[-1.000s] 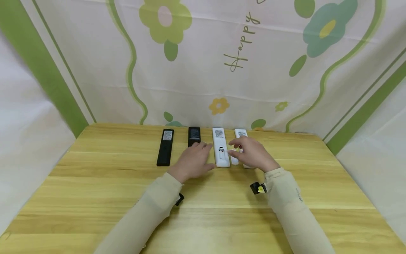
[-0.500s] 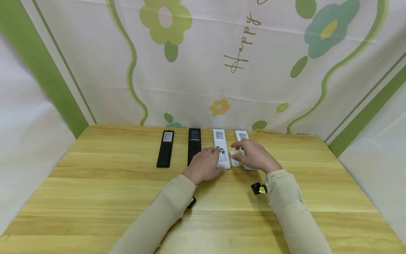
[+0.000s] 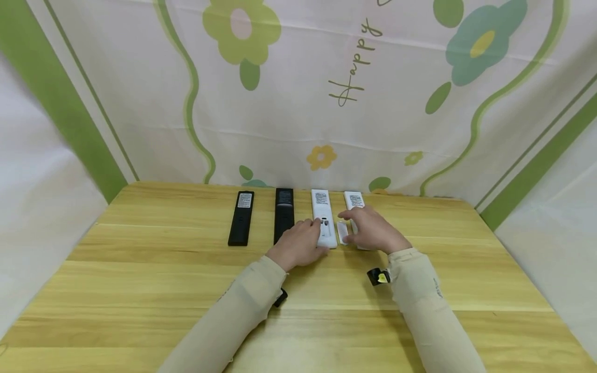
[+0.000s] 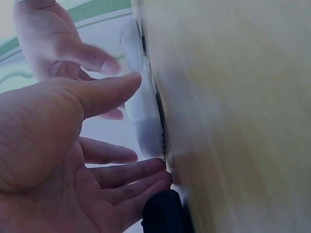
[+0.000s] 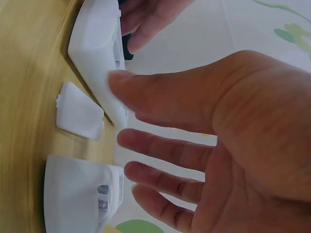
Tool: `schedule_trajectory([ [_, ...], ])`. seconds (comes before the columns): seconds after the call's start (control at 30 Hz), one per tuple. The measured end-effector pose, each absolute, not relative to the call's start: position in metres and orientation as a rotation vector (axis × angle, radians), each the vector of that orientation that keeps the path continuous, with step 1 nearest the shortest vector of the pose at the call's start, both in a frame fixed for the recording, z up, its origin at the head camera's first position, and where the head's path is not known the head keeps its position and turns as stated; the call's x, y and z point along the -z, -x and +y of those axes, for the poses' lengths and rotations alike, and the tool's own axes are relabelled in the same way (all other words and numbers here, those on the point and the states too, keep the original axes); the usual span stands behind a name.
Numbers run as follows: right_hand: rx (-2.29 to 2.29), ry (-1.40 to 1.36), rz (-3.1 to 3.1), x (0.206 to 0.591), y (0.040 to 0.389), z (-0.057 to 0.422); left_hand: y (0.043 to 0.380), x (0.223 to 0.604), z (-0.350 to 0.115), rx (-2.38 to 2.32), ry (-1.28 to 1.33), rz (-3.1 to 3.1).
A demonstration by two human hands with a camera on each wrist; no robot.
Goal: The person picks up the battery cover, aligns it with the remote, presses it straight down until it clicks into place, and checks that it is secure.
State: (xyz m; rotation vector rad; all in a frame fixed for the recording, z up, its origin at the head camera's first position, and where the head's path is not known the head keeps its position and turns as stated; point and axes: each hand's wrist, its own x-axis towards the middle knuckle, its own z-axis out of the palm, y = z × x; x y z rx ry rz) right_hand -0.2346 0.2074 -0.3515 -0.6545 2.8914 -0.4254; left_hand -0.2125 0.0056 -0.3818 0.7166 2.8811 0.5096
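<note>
Hovering wide and holding nothing, right hand (image 3: pixel 373 230) beside a small cover (image 3: pixel 342 230) between two white remotes (image 3: pixel 322 209), left hand (image 3: pixel 302 243) likewise spread at the left one's edge, table (image 3: pixel 336 321) broad in front.

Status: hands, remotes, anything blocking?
Left hand empty, near left white remote. Right hand empty, near right white remote. Battery cover off, between them. Nothing visibly blocking.

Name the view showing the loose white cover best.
Right wrist: the white cover appears large and whole, nothing covering it. The head view shows it small, by the right hand; the left wrist doesn't clearly show it.
</note>
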Motion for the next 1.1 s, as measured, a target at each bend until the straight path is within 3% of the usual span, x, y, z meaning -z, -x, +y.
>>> schedule_trajectory([
  [0.53,0.17,0.583,2.883,0.364,0.234,0.202,0.213,0.384,0.006,-0.486,-0.734,2.878],
  [1.1,0.215,0.562,2.898,0.365,0.235,0.2,0.211,0.382,0.005,-0.477,-0.773,2.883],
])
